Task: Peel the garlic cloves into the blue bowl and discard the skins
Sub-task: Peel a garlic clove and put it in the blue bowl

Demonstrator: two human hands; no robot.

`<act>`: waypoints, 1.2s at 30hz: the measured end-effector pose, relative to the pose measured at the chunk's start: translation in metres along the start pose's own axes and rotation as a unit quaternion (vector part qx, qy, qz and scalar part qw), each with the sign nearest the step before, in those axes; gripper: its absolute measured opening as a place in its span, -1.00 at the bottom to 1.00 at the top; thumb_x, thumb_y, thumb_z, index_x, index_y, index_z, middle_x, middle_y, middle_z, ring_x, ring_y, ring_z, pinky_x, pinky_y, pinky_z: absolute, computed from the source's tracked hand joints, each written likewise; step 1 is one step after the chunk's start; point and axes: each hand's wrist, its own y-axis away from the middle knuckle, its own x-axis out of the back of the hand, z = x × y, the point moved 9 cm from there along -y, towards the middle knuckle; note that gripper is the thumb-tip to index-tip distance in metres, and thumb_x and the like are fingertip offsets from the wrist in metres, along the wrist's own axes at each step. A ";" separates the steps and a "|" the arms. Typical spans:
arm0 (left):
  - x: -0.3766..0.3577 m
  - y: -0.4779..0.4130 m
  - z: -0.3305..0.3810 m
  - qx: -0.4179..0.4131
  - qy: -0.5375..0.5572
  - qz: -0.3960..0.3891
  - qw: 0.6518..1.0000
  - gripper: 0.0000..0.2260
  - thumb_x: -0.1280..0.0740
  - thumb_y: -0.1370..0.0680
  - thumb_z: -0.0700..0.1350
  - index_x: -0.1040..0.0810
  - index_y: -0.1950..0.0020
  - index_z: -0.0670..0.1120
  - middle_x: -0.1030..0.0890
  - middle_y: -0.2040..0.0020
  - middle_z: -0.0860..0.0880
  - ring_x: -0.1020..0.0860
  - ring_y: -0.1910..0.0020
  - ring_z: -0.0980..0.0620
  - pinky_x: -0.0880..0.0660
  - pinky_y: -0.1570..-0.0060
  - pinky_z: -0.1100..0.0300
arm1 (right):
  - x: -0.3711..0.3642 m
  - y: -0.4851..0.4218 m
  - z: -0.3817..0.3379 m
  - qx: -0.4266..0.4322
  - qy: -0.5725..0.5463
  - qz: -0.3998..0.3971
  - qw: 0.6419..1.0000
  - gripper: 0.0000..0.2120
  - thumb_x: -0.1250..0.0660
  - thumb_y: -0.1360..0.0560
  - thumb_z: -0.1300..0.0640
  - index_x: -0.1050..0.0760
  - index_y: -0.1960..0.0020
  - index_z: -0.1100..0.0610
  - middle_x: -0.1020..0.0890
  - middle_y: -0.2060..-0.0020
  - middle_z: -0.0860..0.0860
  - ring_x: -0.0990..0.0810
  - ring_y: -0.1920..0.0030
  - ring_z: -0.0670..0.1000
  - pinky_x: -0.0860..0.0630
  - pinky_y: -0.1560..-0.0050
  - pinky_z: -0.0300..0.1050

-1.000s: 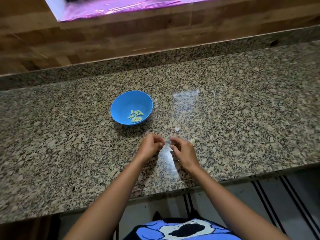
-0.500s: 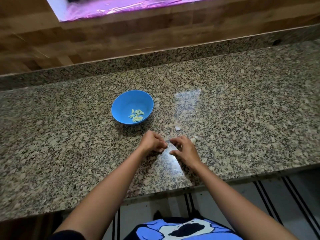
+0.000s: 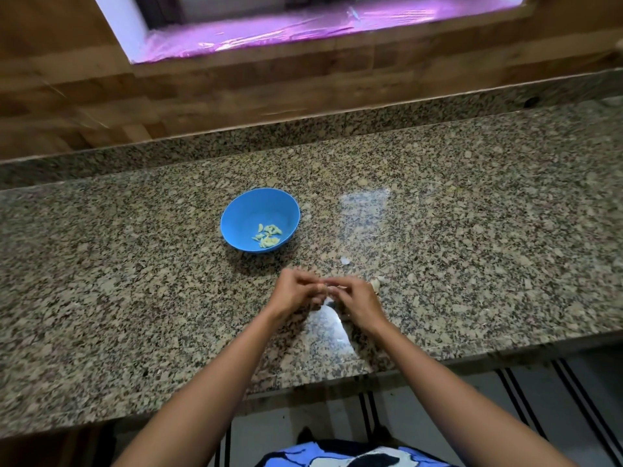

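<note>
two grips, left hand (image 3: 296,293) and right hand (image 3: 358,298), pinching one clove (image 3: 332,286); round blue bowl (image 3: 247,210), speckled granite counter (image 3: 135,298)

The curled fingertips of the left hand (image 3: 296,293) and right hand (image 3: 357,298) met above the granite countertop (image 3: 135,298) and covered nearly all of a small pale piece (image 3: 328,287) pinched between them. Whether it was clove or skin could not be told. A pale lump (image 3: 376,284) just beside the right hand was partly hidden behind it. A white scrap (image 3: 344,260) on the counter was too small to identify. The yellowish bits (image 3: 268,235) in the blue bowl (image 3: 242,214) were too small to count. The window (image 3: 303,32) was cut off by the top edge and the blue printed garment (image 3: 337,458) by the bottom edge. The wooden wall (image 3: 101,106) was blurred.
</note>
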 end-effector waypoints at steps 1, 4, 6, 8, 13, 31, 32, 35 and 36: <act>0.002 0.003 -0.001 0.003 0.040 -0.002 0.999 -0.87 -0.38 -0.47 -0.34 -0.61 0.00 -0.31 -0.67 0.15 -0.23 -0.65 0.24 -0.07 -0.61 0.23 0.22 | 0.003 -0.001 -0.001 -0.008 -0.007 -0.001 1.000 -0.80 -0.34 -0.49 0.18 -0.60 -0.10 0.11 -0.65 0.02 -0.01 -0.58 0.11 -0.14 -0.55 0.05 -0.26; 0.005 0.008 0.005 -0.019 0.047 0.008 0.999 -0.88 -0.39 -0.45 -0.33 -0.62 0.03 -0.28 -0.68 0.19 -0.17 -0.65 0.26 -0.04 -0.60 0.25 0.23 | 0.003 -0.005 0.002 -0.030 -0.021 -0.035 0.999 -0.85 -0.36 -0.47 0.20 -0.63 -0.02 0.14 -0.64 0.19 -0.07 -0.49 0.32 -0.19 -0.42 0.31 -0.35; 0.005 0.010 0.011 -0.048 -0.004 0.005 0.999 -0.94 -0.41 -0.45 -0.30 -0.65 0.10 -0.21 -0.68 0.22 -0.13 -0.63 0.25 -0.04 -0.61 0.18 0.16 | 0.001 -0.005 0.002 -0.037 -0.057 -0.057 0.996 -0.87 -0.37 -0.46 0.19 -0.63 0.01 0.13 -0.61 0.26 -0.11 -0.48 0.35 -0.13 -0.37 0.36 -0.31; 0.007 0.010 0.016 -0.071 -0.073 -0.002 0.995 -0.95 -0.41 -0.47 -0.26 -0.65 0.14 -0.14 -0.67 0.24 -0.07 -0.62 0.25 0.01 -0.60 0.16 0.17 | 0.000 -0.005 0.000 -0.022 -0.052 -0.072 0.996 -0.86 -0.37 -0.46 0.17 -0.63 -0.01 0.12 -0.63 0.23 -0.12 -0.52 0.34 -0.22 -0.40 0.34 -0.35; 0.005 0.012 0.028 -0.152 -0.252 -0.021 0.956 -0.93 -0.37 -0.51 -0.13 -0.65 0.13 -0.05 -0.64 0.27 -0.06 -0.60 0.27 -0.07 -0.58 0.22 0.10 | -0.002 -0.012 -0.003 -0.002 0.021 -0.097 0.995 -0.86 -0.37 -0.46 0.14 -0.64 0.03 0.15 -0.64 0.28 -0.05 -0.44 0.46 -0.19 -0.37 0.41 -0.32; 0.010 0.001 0.021 -0.141 -0.125 0.005 0.982 -0.90 -0.37 -0.52 -0.13 -0.67 0.05 -0.12 -0.62 0.28 -0.02 -0.51 0.34 0.00 -0.48 0.33 0.11 | -0.008 -0.021 0.002 -0.084 -0.193 -0.149 0.966 -0.83 -0.33 -0.50 0.15 -0.62 0.08 0.25 -0.59 0.37 0.02 -0.45 0.47 -0.09 -0.33 0.51 -0.28; 0.009 -0.004 0.009 -0.081 -0.060 -0.022 0.995 -0.88 -0.35 -0.53 -0.15 -0.65 0.06 -0.17 -0.60 0.29 -0.06 -0.49 0.34 -0.02 -0.45 0.34 0.12 | -0.001 -0.025 -0.003 -0.035 -0.126 -0.111 0.985 -0.84 -0.36 -0.48 0.15 -0.63 0.04 0.24 -0.62 0.35 0.02 -0.50 0.43 -0.08 -0.41 0.44 -0.28; -0.005 -0.002 -0.018 0.118 0.178 -0.090 0.973 -0.88 -0.29 -0.55 -0.26 -0.59 0.01 -0.29 -0.58 0.25 -0.10 -0.51 0.32 0.07 -0.49 0.33 0.30 | 0.010 -0.027 -0.024 0.132 0.101 -0.023 0.986 -0.84 -0.36 -0.46 0.19 -0.62 -0.01 0.21 -0.67 0.22 0.04 -0.58 0.28 -0.09 -0.52 0.22 -0.30; -0.009 0.002 -0.022 0.157 0.226 -0.098 0.956 -0.88 -0.27 -0.55 -0.28 -0.57 -0.01 -0.30 -0.58 0.24 -0.10 -0.52 0.32 0.08 -0.51 0.34 0.32 | 0.009 -0.025 -0.030 0.180 0.151 -0.013 0.972 -0.83 -0.33 -0.47 0.18 -0.62 -0.01 0.21 -0.67 0.22 0.05 -0.58 0.28 -0.08 -0.52 0.20 -0.28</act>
